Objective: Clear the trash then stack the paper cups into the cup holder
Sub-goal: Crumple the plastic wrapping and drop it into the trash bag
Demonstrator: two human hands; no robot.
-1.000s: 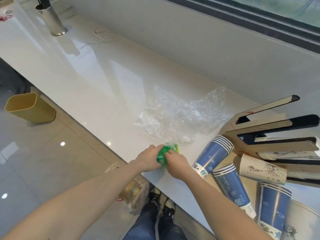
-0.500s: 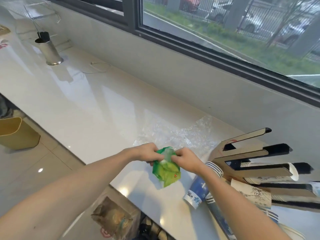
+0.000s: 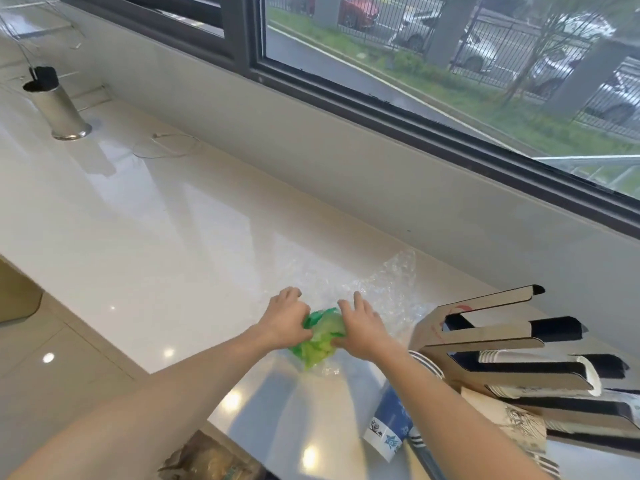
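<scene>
A crumpled green plastic wrapper (image 3: pixel 317 339) hangs between both hands just above the white counter (image 3: pixel 156 244). My left hand (image 3: pixel 287 318) grips its left side and my right hand (image 3: pixel 362 325) grips its right side, fingers stretched forward. Behind them lies a sheet of clear crinkled plastic (image 3: pixel 384 289). At the right stands a cardboard cup holder (image 3: pixel 485 341) with slanted slots holding paper cups. A blue paper cup (image 3: pixel 389 424) lies on its side under my right forearm, and a beige printed cup (image 3: pixel 512 420) lies beside the holder.
A metal cylinder (image 3: pixel 60 110) stands at the far left of the counter, with a thin white cable (image 3: pixel 166 147) near it. A wall and a window run along the back. A brown bag (image 3: pixel 207 462) sits on the floor below the counter's front edge.
The view has tilted up toward the window. Both hands carried the green wrapper forward, toward the clear plastic, and my right fingers have spread out over it.
</scene>
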